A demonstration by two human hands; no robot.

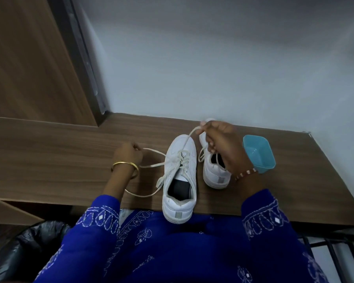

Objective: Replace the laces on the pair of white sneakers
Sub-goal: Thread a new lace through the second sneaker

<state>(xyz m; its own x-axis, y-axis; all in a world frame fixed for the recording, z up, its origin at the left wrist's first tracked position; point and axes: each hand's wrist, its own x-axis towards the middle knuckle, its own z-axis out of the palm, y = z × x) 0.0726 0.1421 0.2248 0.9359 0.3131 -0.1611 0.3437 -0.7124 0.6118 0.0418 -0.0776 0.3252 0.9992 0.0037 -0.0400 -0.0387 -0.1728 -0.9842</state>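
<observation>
Left hand at 9 o'clock and right hand at 1 o'clock each pinch a lace end; an uneven pull could drag the near sneaker, overhanging the desk edge, off.

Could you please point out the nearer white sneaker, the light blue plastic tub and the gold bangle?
Nearer white leather sneaker (181, 148): head view, on its toe cap.
Light blue square plastic tub (261, 158): head view, on its inner wall.
Thin gold bangle (124, 164): head view, on its upper band.

Brown wood-grain tabletop against a pale grey wall; light-blue square plastic tub at right; crumpled black plastic, possibly a bin liner, below left.
</observation>
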